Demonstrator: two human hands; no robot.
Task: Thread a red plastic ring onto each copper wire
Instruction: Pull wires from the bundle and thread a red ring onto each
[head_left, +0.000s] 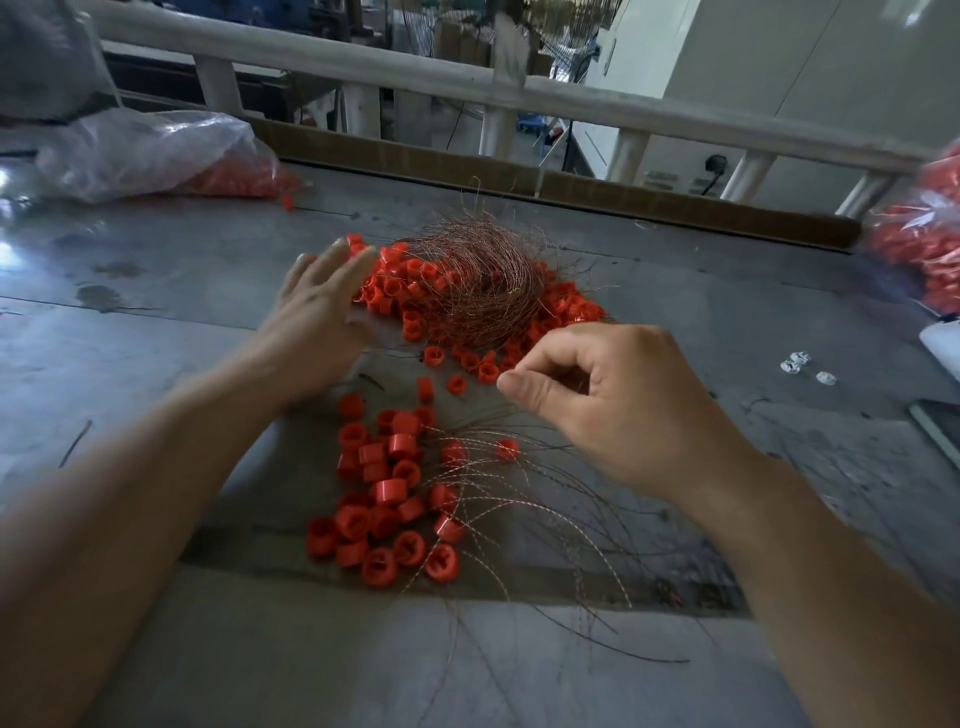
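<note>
A tangled bundle of copper wires (478, 280) lies at the table's middle, ringed by loose red plastic rings (400, 291). Nearer to me sits a second heap of red rings (384, 499) with copper wires (524, 514) fanning out to the right from them. My left hand (322, 312) hovers flat, fingers spread, over the left edge of the far ring pile and holds nothing. My right hand (608, 400) is curled above the near wires, thumb and forefinger pinched together; a thin wire may be between them, but I cannot make it out.
A clear plastic bag of red rings (171, 156) lies at the back left, another bag of rings (919, 244) at the right edge. Small white pieces (802, 366) lie at the right. A white railing (467, 83) and a cardboard strip (571, 192) bound the far side of the grey table (156, 291).
</note>
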